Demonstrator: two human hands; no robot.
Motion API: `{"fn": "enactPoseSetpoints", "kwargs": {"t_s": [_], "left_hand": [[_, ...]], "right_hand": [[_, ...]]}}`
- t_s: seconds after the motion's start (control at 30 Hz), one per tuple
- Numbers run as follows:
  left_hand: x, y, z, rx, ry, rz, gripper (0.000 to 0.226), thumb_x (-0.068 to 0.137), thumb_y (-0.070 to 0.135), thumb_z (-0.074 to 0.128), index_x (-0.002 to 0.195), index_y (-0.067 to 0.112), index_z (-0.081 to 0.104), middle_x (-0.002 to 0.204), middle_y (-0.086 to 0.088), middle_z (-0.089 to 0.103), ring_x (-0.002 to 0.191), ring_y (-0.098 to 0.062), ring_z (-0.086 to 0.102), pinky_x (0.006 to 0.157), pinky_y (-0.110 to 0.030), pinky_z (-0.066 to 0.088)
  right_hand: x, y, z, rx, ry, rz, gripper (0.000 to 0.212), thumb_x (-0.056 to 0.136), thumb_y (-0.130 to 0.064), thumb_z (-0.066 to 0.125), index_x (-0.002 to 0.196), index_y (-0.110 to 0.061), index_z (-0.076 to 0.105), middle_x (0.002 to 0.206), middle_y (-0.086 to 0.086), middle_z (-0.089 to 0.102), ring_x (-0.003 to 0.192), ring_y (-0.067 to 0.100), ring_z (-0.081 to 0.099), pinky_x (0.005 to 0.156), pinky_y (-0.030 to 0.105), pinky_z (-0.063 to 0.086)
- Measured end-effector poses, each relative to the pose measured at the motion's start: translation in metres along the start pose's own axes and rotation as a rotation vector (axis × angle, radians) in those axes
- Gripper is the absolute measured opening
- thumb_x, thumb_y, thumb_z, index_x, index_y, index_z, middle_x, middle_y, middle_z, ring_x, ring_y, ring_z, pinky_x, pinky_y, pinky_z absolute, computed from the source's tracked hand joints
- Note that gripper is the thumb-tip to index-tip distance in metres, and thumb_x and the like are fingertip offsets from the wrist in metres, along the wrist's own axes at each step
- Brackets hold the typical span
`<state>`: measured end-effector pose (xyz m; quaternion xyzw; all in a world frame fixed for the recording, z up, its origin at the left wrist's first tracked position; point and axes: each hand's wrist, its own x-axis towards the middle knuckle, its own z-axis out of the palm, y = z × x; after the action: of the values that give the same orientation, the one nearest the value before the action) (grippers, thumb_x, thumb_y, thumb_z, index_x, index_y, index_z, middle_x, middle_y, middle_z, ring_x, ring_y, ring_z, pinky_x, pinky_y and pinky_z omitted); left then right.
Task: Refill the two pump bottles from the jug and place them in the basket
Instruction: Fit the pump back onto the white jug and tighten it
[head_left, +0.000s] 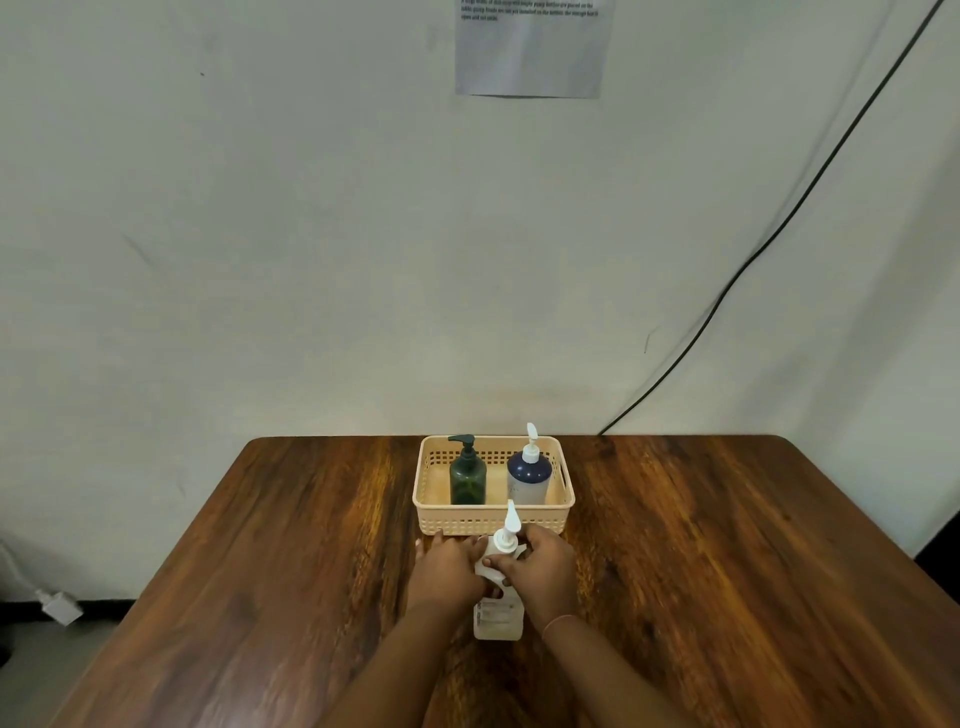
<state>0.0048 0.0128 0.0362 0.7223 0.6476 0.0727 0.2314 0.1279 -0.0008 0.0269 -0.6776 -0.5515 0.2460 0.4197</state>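
While both pump bottles, the dark green bottle (467, 480) and the navy-and-white bottle (529, 475), are already standing upright in the beige basket (441, 519) at the far edge of the table (727, 545), the left hand (451, 569) is gripping the shoulder of the white jug (497, 597) and the right hand (543, 566) is closing around its pump collar. If that top is being twisted carelessly, the jug could be tipping or dribbling onto the wood. Its label and the wall notice (530, 47) are showing print too blurred to read
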Motion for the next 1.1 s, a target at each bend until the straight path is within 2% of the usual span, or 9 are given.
{"fn": "enactPoseSetpoints", "kwargs": {"t_s": [0.1,0.2,0.3,0.33,0.43,0.5,0.77,0.93,1.1], "left_hand": [[-0.001,-0.004,0.002,-0.112,-0.005,0.013,0.071,0.078,0.035,0.068,0.142,0.032,0.037,0.149,0.005,0.040,0.141,-0.021,0.029,0.119,-0.044,0.021],[-0.006,-0.008,0.006,-0.275,-0.062,0.031,0.077,0.080,0.027,0.068,0.146,0.028,0.028,0.147,0.003,0.043,0.133,-0.019,0.043,0.107,-0.036,0.042],[-0.009,-0.008,0.010,-0.346,-0.064,-0.043,0.095,0.080,0.026,0.070,0.150,0.021,0.006,0.144,-0.003,0.047,0.128,-0.023,0.048,0.101,-0.031,0.043],[-0.010,-0.007,0.010,-0.392,-0.045,-0.076,0.093,0.080,0.026,0.070,0.150,0.018,0.010,0.141,-0.004,0.049,0.127,-0.023,0.049,0.100,-0.030,0.043],[-0.011,-0.004,0.015,-0.538,-0.029,-0.120,0.060,0.078,0.021,0.073,0.133,0.012,0.050,0.129,-0.006,0.061,0.118,-0.021,0.058,0.097,-0.033,0.048],[-0.012,-0.001,0.018,-0.570,-0.032,-0.139,0.049,0.078,0.021,0.073,0.124,0.011,0.058,0.124,-0.006,0.064,0.113,-0.022,0.061,0.095,-0.034,0.050],[-0.001,0.028,0.024,-0.566,-0.059,-0.087,0.049,0.078,0.016,0.073,0.124,0.011,0.059,0.125,-0.006,0.064,0.116,-0.022,0.059,0.099,-0.035,0.049],[0.013,0.069,0.036,-0.550,-0.094,-0.061,0.048,0.078,0.021,0.074,0.123,0.013,0.060,0.127,-0.004,0.063,0.119,-0.021,0.057,0.101,-0.037,0.047],[0.034,0.111,0.043,-0.537,-0.138,-0.036,0.050,0.079,0.025,0.073,0.125,0.012,0.057,0.129,-0.005,0.061,0.120,-0.023,0.057,0.104,-0.038,0.044]], "right_hand": [[0.001,0.001,-0.002,-0.004,-0.039,-0.006,0.038,0.059,-0.024,0.083,0.093,-0.015,0.068,0.096,0.002,0.070,0.082,0.011,0.058,0.066,0.012,0.042],[-0.002,0.008,-0.006,-0.039,-0.057,-0.001,0.056,0.059,-0.028,0.083,0.110,-0.016,0.063,0.108,0.001,0.065,0.098,0.017,0.058,0.079,0.024,0.049],[-0.009,0.018,-0.009,-0.055,-0.035,0.055,0.071,0.060,-0.033,0.083,0.123,-0.014,0.056,0.121,0.003,0.061,0.111,0.021,0.055,0.091,0.035,0.051],[-0.011,0.021,-0.010,-0.036,-0.050,0.080,0.072,0.062,-0.033,0.082,0.125,-0.013,0.055,0.123,0.004,0.061,0.112,0.022,0.055,0.092,0.034,0.050],[-0.015,0.024,-0.009,0.005,-0.142,0.128,0.064,0.070,-0.034,0.077,0.126,-0.014,0.055,0.125,0.002,0.062,0.111,0.019,0.058,0.088,0.027,0.048],[-0.016,0.024,-0.009,-0.002,-0.163,0.132,0.060,0.074,-0.034,0.074,0.128,-0.016,0.054,0.125,0.002,0.063,0.111,0.019,0.059,0.089,0.028,0.049],[-0.009,0.035,-0.030,0.030,-0.111,0.172,0.041,0.077,-0.023,0.072,0.115,-0.010,0.063,0.115,0.008,0.068,0.101,0.021,0.063,0.085,0.028,0.050],[0.006,0.050,-0.067,0.010,-0.061,0.175,0.045,0.076,-0.020,0.073,0.117,-0.007,0.061,0.115,0.010,0.068,0.100,0.022,0.063,0.083,0.028,0.050],[0.035,0.065,-0.102,-0.045,-0.017,0.219,0.037,0.074,-0.019,0.075,0.106,-0.003,0.066,0.108,0.013,0.070,0.091,0.024,0.064,0.077,0.031,0.052]]}}
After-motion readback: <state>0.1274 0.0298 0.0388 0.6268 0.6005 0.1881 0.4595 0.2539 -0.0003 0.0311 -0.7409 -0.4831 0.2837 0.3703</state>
